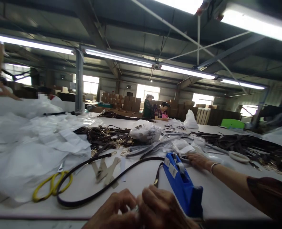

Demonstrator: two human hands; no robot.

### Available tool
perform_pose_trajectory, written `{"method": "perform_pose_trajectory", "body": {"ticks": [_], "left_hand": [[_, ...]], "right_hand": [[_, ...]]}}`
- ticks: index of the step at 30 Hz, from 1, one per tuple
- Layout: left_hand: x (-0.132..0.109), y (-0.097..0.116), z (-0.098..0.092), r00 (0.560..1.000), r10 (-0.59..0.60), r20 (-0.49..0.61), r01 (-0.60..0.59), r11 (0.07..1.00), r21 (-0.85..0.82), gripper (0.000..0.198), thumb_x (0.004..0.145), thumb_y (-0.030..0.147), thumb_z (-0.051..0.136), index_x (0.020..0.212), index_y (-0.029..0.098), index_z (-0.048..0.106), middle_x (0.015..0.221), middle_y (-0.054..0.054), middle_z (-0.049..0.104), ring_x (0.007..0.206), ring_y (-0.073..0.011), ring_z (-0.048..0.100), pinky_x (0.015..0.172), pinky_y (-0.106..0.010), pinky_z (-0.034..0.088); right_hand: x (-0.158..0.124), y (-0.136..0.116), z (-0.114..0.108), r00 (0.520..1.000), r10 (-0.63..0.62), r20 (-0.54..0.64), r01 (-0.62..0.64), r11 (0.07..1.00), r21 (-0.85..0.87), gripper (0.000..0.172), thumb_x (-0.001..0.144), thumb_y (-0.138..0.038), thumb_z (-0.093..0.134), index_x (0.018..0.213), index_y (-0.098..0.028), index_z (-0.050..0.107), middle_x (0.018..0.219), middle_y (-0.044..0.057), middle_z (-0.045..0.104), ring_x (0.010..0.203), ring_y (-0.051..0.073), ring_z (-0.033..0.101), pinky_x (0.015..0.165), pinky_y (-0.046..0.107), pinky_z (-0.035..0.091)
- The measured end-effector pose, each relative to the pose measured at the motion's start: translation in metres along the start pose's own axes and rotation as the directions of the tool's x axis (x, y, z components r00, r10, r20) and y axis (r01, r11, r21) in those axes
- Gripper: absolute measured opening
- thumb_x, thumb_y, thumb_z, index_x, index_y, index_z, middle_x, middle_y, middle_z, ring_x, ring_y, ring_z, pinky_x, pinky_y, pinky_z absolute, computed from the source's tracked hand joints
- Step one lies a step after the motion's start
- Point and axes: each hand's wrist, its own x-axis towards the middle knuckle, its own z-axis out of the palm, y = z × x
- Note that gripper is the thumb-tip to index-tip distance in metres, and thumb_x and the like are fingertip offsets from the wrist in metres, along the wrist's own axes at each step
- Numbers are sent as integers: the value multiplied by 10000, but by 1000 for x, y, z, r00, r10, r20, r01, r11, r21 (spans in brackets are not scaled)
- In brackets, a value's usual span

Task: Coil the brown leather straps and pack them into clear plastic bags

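Observation:
My left hand (116,208) and my right hand (158,205) meet at the table's front edge, fingers closed and pressed together. A small pale, shiny bit shows between them, too blurred and covered to name. Just beyond my right hand is the gold metal end of a dark strap (93,197). The strap loops across the table to the left. Right of my hands stands a blue tape dispenser (182,186). Yellow-handled scissors (52,186) lie at the left, their blades partly under white sheets. Beige strips (107,170) lie inside the strap's loop.
Another person's hand (199,160), wearing a bracelet, reaches in from the right behind the dispenser. White plastic sheets (36,149) cover the left side. Dark straps with gold fittings (107,135) lie farther back, beside a clear bag (145,132). More dark straps (241,144) lie right.

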Motion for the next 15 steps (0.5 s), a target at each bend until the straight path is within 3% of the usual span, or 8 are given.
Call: {"method": "perform_pose_trajectory", "body": {"ticks": [2,4,7,9,10,12,15], "left_hand": [[-3,-5,-9,993,-47,-106,38,995,-90,501,855,577,687,1210,223,683,1051,-63,659,821,-206,638,795,-359,573],[-4,-12,-23,969,-70,-236,46,993,-106,579,839,585,690,1289,225,634,1056,-60,653,743,-185,639,746,-359,583],[-6,-28,-48,925,-56,-377,75,996,36,471,841,565,665,1139,201,686,1020,-62,673,801,-217,662,723,-340,572],[-9,-39,-66,902,14,-432,94,969,228,339,879,512,622,1015,214,708,1081,-72,689,954,-263,664,747,-337,554],[-11,-44,-74,890,74,-450,98,933,347,282,898,474,604,976,225,711,1133,-71,690,1027,-276,649,775,-342,544],[-17,-54,-90,874,197,-445,118,801,587,182,913,382,592,934,246,712,1173,-58,693,1098,-284,621,852,-366,519],[-27,-67,-109,884,267,-384,167,587,792,139,910,287,583,937,264,717,1031,-41,717,1064,-282,619,931,-399,484]], "right_hand": [[14,35,-11,1000,13,15,-13,998,-53,190,971,-62,476,953,-170,630,818,37,641,686,175,594,586,296,413],[35,96,-29,998,55,-18,-57,983,-173,256,991,-52,445,938,-186,657,803,36,648,684,162,573,586,278,376],[75,200,-58,923,351,-156,-382,880,-281,250,996,-80,445,968,-157,681,915,130,664,776,191,577,584,292,318],[100,243,-63,873,449,-194,-488,825,-286,252,957,-65,499,1162,-101,642,1095,228,646,924,259,601,674,324,376],[109,249,-57,857,490,-161,-516,809,-283,311,938,-49,511,1227,-92,614,1160,254,631,978,287,604,718,346,402],[120,231,-26,863,505,-2,-488,833,-259,361,903,-35,541,1251,-101,609,1173,246,648,988,307,623,756,372,439],[115,153,51,876,312,367,-294,950,-107,209,830,-58,635,986,-178,706,965,109,727,857,246,660,718,314,471]]}}
